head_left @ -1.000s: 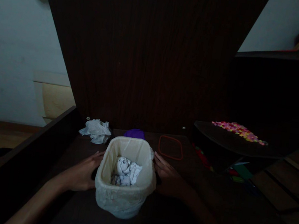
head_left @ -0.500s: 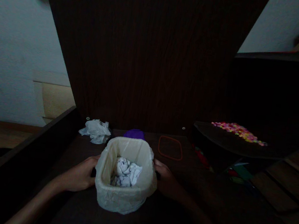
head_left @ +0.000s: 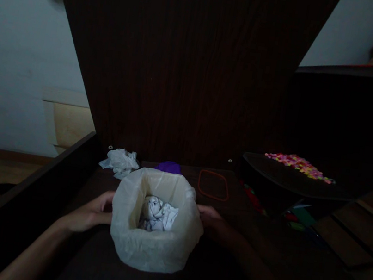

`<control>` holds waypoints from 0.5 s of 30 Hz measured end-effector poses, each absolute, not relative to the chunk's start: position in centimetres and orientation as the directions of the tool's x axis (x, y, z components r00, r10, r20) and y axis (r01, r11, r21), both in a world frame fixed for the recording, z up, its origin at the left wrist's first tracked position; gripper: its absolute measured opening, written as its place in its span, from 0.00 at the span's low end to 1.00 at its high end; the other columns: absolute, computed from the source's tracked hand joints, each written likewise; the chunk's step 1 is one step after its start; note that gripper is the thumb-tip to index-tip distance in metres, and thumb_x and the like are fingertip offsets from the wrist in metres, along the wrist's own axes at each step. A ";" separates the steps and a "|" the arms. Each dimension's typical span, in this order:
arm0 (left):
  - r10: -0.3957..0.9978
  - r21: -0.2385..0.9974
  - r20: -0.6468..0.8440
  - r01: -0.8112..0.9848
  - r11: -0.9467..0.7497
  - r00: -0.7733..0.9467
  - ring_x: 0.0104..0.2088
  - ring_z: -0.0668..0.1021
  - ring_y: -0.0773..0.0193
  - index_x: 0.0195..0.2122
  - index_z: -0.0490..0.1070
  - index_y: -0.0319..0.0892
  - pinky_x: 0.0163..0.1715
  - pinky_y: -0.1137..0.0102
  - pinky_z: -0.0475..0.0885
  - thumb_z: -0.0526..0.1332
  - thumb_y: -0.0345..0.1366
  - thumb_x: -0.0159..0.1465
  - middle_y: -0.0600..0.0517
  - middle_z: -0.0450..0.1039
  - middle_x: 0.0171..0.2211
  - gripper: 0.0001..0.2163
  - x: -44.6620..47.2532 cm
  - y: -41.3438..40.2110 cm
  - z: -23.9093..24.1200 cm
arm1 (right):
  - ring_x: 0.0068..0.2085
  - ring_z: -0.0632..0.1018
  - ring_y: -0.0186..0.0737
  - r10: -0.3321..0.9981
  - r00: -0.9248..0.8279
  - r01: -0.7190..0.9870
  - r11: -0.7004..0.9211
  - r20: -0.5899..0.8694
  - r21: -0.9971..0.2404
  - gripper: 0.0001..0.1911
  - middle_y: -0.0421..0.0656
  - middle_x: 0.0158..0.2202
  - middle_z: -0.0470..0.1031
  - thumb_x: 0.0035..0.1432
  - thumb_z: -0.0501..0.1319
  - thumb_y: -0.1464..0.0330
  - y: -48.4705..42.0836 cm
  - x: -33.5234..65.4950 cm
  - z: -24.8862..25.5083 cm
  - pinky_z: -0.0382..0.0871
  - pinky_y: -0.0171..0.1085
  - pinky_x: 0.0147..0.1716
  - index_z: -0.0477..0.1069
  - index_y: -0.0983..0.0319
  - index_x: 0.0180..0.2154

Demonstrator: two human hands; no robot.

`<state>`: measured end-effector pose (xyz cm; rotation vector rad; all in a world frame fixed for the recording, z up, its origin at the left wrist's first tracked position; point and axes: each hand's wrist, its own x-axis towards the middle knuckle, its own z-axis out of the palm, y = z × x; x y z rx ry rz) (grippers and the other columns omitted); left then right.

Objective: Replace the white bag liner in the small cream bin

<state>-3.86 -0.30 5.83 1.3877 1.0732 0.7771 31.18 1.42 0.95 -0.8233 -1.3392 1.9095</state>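
Observation:
A small bin lined with a white plastic bag [head_left: 152, 249] stands on the dark table right in front of me. Crumpled white paper [head_left: 158, 214] lies inside it. My left hand [head_left: 89, 214] is at the bag's left side with its fingers curled onto the plastic. On the right side, my right hand [head_left: 211, 219] grips the bag in the same way, partly hidden behind it. The bag's folded-over edge bulges out wide between both hands.
Another crumpled white paper [head_left: 119, 162] lies at the back left of the table. A purple object [head_left: 167, 166] sits behind the bin, and a red loop [head_left: 214, 185] lies flat to its right. Bright beads [head_left: 298, 165] cover a dark tray on the right. A dark wooden panel stands behind.
Both hands have slid toward me along the bin's sides. The bag's edge has come loose from the rim and now spreads wider than before.

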 end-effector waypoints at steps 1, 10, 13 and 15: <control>0.926 0.990 -0.129 0.104 0.098 0.355 0.38 0.81 0.52 0.39 0.80 0.41 0.43 0.62 0.79 0.78 0.50 0.42 0.47 0.82 0.36 0.25 -3.8 -0.4 5.9 | 0.34 0.79 0.41 0.801 -0.587 -0.200 -0.282 -0.116 -0.939 0.17 0.44 0.33 0.80 0.47 0.71 0.60 1.4 31.2 1.1 0.71 0.38 0.37 0.77 0.64 0.37; 0.897 0.930 -0.076 -0.294 0.221 0.435 0.36 0.84 0.54 0.52 0.78 0.47 0.33 0.71 0.80 0.73 0.31 0.42 0.49 0.82 0.36 0.32 -5.0 -1.1 5.6 | 0.32 0.80 0.39 0.825 -0.566 -0.518 -0.351 0.005 -0.780 0.17 0.42 0.32 0.80 0.39 0.70 0.72 1.0 31.8 1.9 0.75 0.37 0.33 0.76 0.62 0.37; 0.899 0.920 -0.019 -0.344 0.187 0.437 0.34 0.84 0.56 0.54 0.76 0.47 0.31 0.73 0.80 0.72 0.29 0.44 0.50 0.80 0.34 0.32 -4.9 -0.7 6.1 | 0.27 0.79 0.36 0.850 -0.518 -0.550 -0.248 0.093 -0.798 0.21 0.38 0.32 0.79 0.43 0.73 0.72 1.1 31.6 1.7 0.76 0.36 0.25 0.73 0.59 0.41; 0.917 0.935 0.023 -0.333 0.121 0.398 0.34 0.83 0.56 0.59 0.72 0.47 0.31 0.73 0.80 0.72 0.30 0.46 0.49 0.80 0.34 0.35 -4.8 -0.4 6.2 | 0.27 0.78 0.37 0.848 -0.504 -0.543 -0.159 0.167 -0.825 0.26 0.38 0.36 0.78 0.44 0.76 0.70 1.2 31.4 1.6 0.77 0.36 0.21 0.72 0.56 0.45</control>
